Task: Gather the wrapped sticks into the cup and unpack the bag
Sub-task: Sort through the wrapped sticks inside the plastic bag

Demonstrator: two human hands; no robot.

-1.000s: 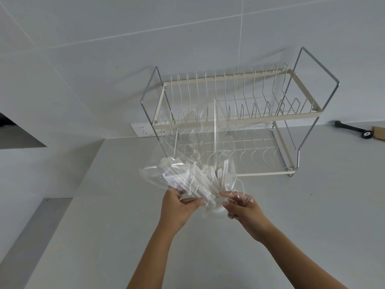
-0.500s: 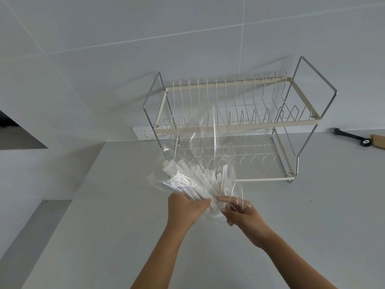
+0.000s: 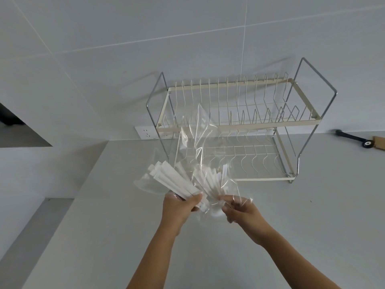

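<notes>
A clear plastic bag (image 3: 200, 134) hangs crumpled in the air above the grey counter, its mouth pointing up and away. My left hand (image 3: 179, 207) grips a bundle of white paper-wrapped sticks (image 3: 173, 180) that fan out up and to the left, part way out of the bag. More wrapped sticks (image 3: 210, 180) still sit inside the bag between my hands. My right hand (image 3: 239, 209) pinches the bag's lower end. No cup shows in view.
A cream two-tier wire dish rack (image 3: 239, 124) stands empty against the tiled wall just behind the bag. A white wall socket (image 3: 145, 132) sits to its left. A black-handled tool (image 3: 354, 138) lies at the far right. The counter's edge drops off at the left.
My left hand has drawn a bundle of sticks up and to the left, farther out of the bag. The right hand keeps its pinch on the bag.
</notes>
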